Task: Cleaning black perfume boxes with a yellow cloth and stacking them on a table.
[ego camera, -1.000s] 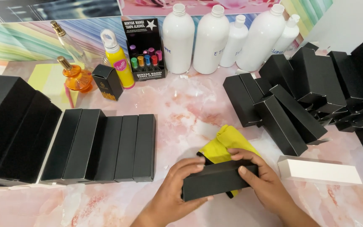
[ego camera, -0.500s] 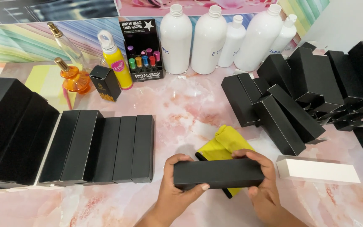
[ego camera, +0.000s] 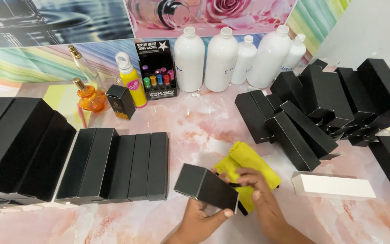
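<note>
Left hand (ego camera: 199,221) held a long black box (ego camera: 206,187) from below, thumb laid over its near right end, grip closed on it; box was tilted, one end pointing to 10 o'clock, raised just above the pink marbled surface (ego camera: 204,122). Right hand (ego camera: 260,196) sat at 3 o'clock of the box, fingers pinched narrow at the box's far end, touching it and resting against a yellow cloth (ego camera: 249,165). Cloth lay just behind the box, at 1 o'clock from the hands. White box (ego camera: 332,186) lay flat at 3 o'clock, near the right hand, apart from it. Row of flat black boxes (ego camera: 118,165) lay side by side at 9 o'clock. Loose pile of black boxes (ego camera: 321,108) at 2 o'clock. White bottles (ego camera: 222,58) stood at 12 o'clock along the back, beside a small black display stand (ego camera: 156,70) of coloured vials. Yellow spray bottle (ego camera: 132,86) and orange perfume bottle (ego camera: 89,97) at 11 o'clock.
</note>
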